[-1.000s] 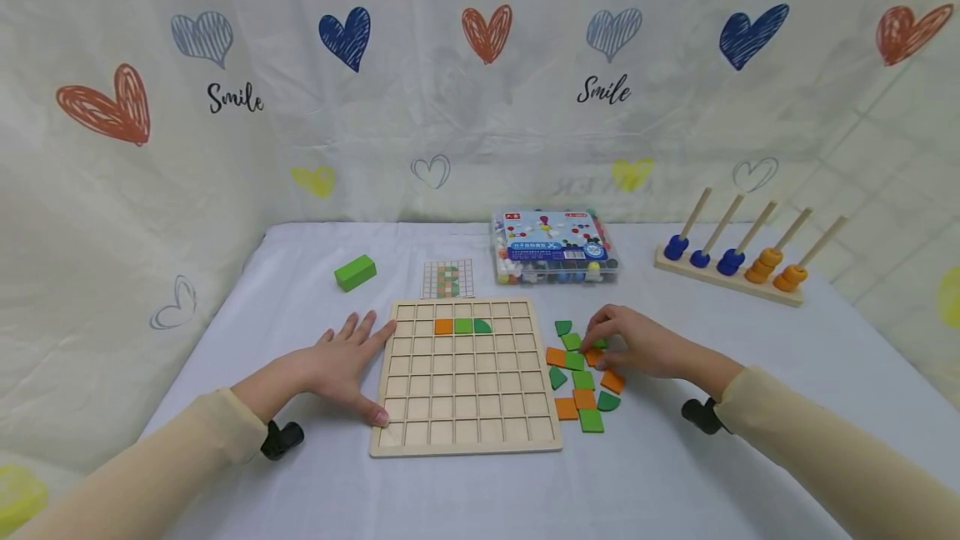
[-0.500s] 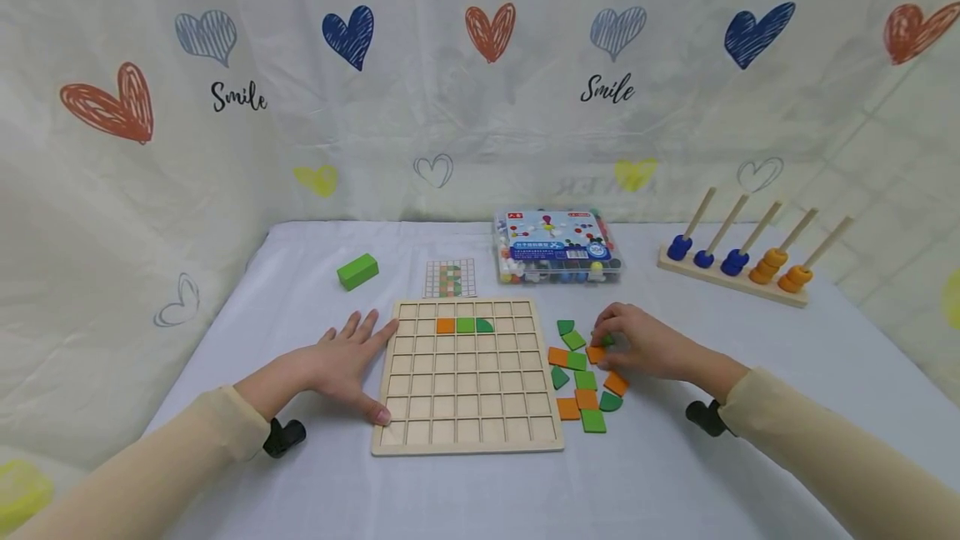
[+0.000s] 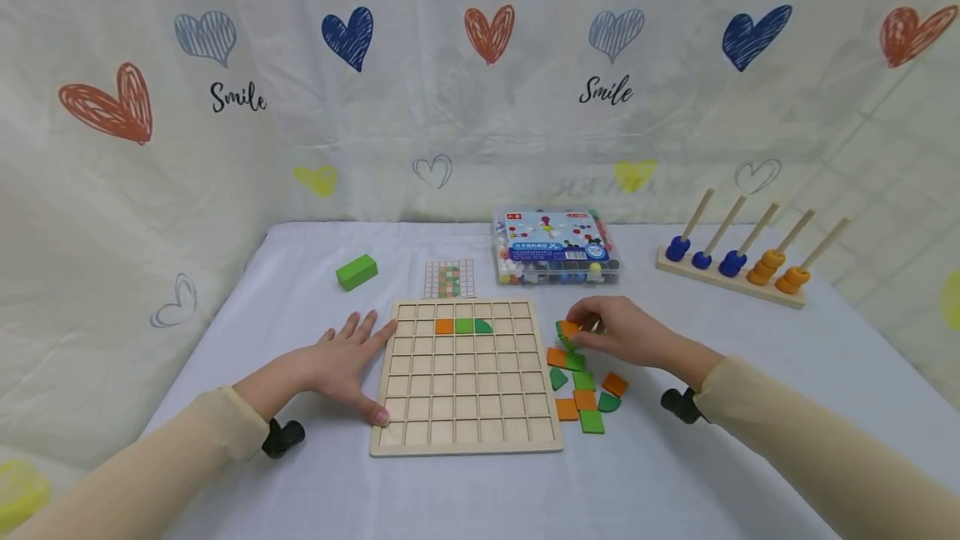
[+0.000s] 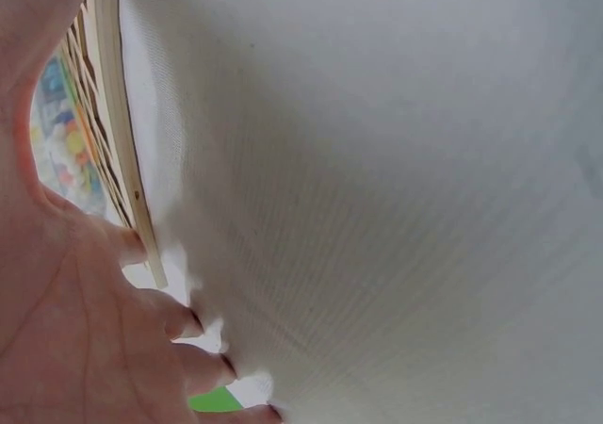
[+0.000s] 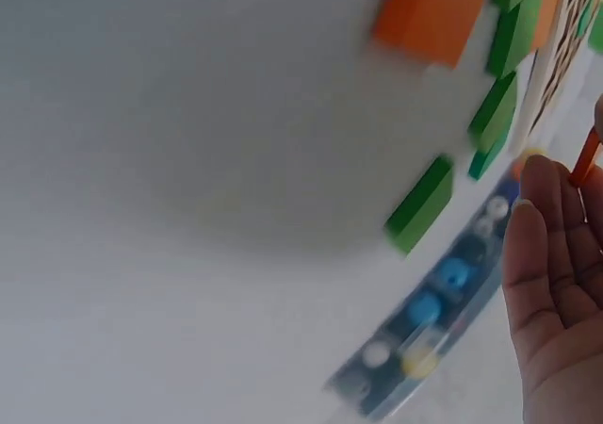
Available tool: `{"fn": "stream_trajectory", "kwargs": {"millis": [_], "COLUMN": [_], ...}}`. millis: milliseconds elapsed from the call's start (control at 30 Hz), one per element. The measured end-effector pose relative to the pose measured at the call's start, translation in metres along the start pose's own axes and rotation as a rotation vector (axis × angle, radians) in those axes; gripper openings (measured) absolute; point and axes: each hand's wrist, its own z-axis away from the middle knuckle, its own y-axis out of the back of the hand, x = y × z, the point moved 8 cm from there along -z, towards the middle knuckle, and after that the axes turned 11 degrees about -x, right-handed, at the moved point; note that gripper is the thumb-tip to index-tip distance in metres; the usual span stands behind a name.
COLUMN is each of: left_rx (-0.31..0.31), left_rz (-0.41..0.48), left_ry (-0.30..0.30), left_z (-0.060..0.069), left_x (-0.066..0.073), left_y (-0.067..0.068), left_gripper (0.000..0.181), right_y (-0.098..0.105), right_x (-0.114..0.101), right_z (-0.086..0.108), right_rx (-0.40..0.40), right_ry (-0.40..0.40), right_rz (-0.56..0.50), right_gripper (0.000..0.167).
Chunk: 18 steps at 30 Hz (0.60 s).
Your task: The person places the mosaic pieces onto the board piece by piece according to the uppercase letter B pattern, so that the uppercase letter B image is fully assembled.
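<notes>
My left hand (image 3: 341,367) lies with fingers spread against the left edge of a wooden grid board (image 3: 468,373); thumb and index fingertip touch its rim. An orange square tile (image 3: 445,326), a green square tile (image 3: 464,326) and a dark green quarter-round tile (image 3: 483,326) sit side by side in an upper row of the board. Between thumb and fingers my right hand (image 3: 618,330) pinches an orange tile (image 3: 570,330), raised just right of the board's upper corner. In the right wrist view that orange tile (image 5: 585,157) shows edge-on at the fingertips.
Several loose orange and green tiles, among them a green one (image 3: 592,422), lie right of the board. Behind it are a printed pattern card (image 3: 449,279), a green block (image 3: 356,272) and a clear box of colored pieces (image 3: 557,248). A peg stacker (image 3: 731,277) stands back right.
My right hand has lifted an orange tile from the loose pile and moved left with it toward the board. The left hand stays in place.
</notes>
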Motion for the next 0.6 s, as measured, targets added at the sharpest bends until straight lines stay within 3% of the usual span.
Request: {"fn": "stream_trajectory", "kwargs": {"millis": [300,467,600], "left_rx": [-0.003,-0.004,-0.004], "left_rz": [0.005,0.006,0.004], "left_ry": [0.006,0.005,0.006], "left_z": [0.0,0.0,0.001], "left_x": [-0.001,0.0,0.0], "left_y": [0.0,0.0,0.0], "left_gripper": [0.14,0.139,0.139], "right_y": [-0.018,-0.023,-0.03], "right_x": [-0.037,-0.064,-0.079], "right_z": [-0.041,-0.058,-0.067], "right_rx": [-0.074,-0.089,-0.115], "right_ry": [0.04,0.09,0.072], "right_rz": [-0.024,0.033,0.062], "right_gripper": [0.023,0.019,0.018]}}
